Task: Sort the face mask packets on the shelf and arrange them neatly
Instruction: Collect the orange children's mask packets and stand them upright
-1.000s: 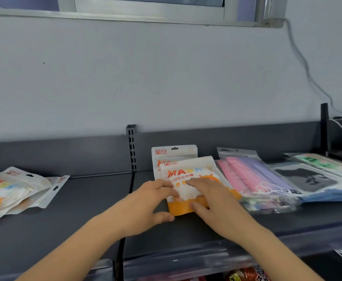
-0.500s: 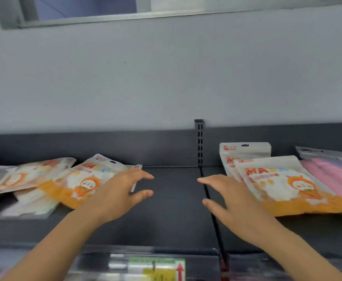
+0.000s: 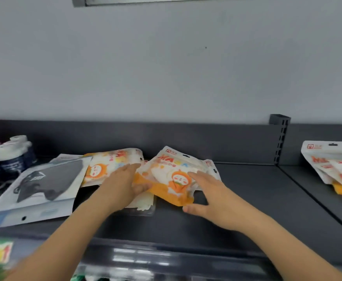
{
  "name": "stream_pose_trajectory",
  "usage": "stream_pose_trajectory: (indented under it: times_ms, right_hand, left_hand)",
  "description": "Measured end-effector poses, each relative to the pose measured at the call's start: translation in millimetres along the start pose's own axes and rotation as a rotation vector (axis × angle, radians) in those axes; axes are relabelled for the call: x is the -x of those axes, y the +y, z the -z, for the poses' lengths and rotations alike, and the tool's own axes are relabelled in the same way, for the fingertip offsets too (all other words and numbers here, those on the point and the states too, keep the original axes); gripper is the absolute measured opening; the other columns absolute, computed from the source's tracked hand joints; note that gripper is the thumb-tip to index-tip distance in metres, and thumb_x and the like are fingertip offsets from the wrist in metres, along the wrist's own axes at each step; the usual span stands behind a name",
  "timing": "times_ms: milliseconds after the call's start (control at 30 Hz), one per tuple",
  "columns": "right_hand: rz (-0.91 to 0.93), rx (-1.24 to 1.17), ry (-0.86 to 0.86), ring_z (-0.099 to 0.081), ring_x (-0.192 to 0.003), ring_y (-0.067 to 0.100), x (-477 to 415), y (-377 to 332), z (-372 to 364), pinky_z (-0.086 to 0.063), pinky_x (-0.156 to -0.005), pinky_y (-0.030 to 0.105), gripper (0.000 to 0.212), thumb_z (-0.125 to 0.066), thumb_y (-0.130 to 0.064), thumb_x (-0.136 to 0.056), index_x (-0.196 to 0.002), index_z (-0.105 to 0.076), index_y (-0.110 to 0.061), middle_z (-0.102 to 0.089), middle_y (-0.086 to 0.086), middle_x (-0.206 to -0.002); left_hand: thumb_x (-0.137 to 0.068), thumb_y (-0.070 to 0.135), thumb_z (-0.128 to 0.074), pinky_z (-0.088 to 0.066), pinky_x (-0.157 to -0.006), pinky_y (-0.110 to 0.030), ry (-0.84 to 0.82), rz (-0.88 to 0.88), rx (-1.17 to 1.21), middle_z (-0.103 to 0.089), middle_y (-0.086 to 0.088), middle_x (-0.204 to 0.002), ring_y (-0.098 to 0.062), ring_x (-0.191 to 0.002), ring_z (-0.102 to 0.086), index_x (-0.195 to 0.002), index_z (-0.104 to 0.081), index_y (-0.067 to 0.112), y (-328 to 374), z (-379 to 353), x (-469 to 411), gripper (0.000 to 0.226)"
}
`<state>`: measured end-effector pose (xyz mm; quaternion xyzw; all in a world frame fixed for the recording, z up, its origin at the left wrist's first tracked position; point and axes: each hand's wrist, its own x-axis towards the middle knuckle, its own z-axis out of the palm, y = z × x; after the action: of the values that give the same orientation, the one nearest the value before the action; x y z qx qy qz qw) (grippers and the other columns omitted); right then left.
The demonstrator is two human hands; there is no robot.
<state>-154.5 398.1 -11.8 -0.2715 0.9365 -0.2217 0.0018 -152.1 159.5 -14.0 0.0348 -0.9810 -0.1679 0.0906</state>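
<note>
An orange-and-white face mask packet [image 3: 174,177] lies tilted on the dark shelf [image 3: 247,199], partly over a clear packet [image 3: 144,201]. My left hand [image 3: 123,185] lies at its left edge with straight fingers, thumb on the orange corner. My right hand [image 3: 208,195] rests spread fingers on its right side, thumb out toward the front. A second orange-and-white packet [image 3: 109,165] sits behind my left hand. A stack of matching packets [image 3: 336,167] lies at the far right.
A large packet with a black mask [image 3: 42,185] lies at the left, beside white rolls in dark wrappers [image 3: 10,155]. A slotted upright post [image 3: 280,138] divides the shelf sections. The shelf's back panel runs below a grey wall.
The view has swung left from the right-hand stack. Both hands, in the air half a second ago, now rest on the orange-and-white packet in the left section.
</note>
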Motion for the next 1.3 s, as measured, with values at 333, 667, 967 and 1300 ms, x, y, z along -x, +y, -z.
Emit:
stream_pose_trajectory:
  times_ms: [333,667,967,1300]
  right_hand:
    - [-0.154,0.441,0.105,-0.051,-0.115,0.028,-45,-36,-33,-0.045,-0.082,0.034,0.066,-0.037,-0.030,-0.096,-0.150,0.000,-0.022,-0.032,0.006,-0.146]
    - [-0.347,0.183,0.357,-0.060,-0.087,0.039,-30,-11,11,-0.047,-0.075,0.039,0.035,-0.032,-0.016,-0.097,-0.132,-0.036,-0.017,-0.061,0.014,-0.094]
    - [-0.452,-0.071,0.396,-0.057,-0.074,0.023,-15,6,12,-0.046,-0.065,0.035,0.015,-0.032,-0.015,-0.097,-0.094,-0.046,-0.009,-0.058,0.011,-0.086]
    - [-0.373,-0.122,0.762,-0.046,-0.059,0.020,17,-7,45,-0.030,-0.048,0.028,0.015,-0.030,-0.007,-0.096,-0.088,-0.042,-0.004,-0.047,0.008,-0.069]
  left_hand:
    - [-0.092,0.034,-0.056,-0.037,-0.089,-0.013,-0.019,-0.227,0.390,-0.059,0.011,-0.127,0.007,-0.105,-0.050,-0.131,-0.051,0.030,-11,6,4,0.040]
    - [-0.089,0.056,-0.047,-0.026,-0.107,-0.051,-0.117,0.033,-0.389,-0.023,-0.003,-0.152,-0.030,-0.138,-0.024,-0.146,-0.019,0.020,-58,28,-20,0.073]
    - [-0.097,0.013,-0.038,-0.042,-0.073,-0.029,0.074,-0.149,-0.746,-0.060,-0.005,-0.116,-0.022,-0.103,-0.060,-0.124,-0.050,0.014,-39,30,-27,0.030]
    - [-0.096,0.036,-0.044,-0.047,-0.079,-0.039,-0.007,-0.600,-0.351,-0.064,-0.007,-0.109,-0.029,-0.100,-0.059,-0.106,-0.060,0.021,49,4,39,0.024]
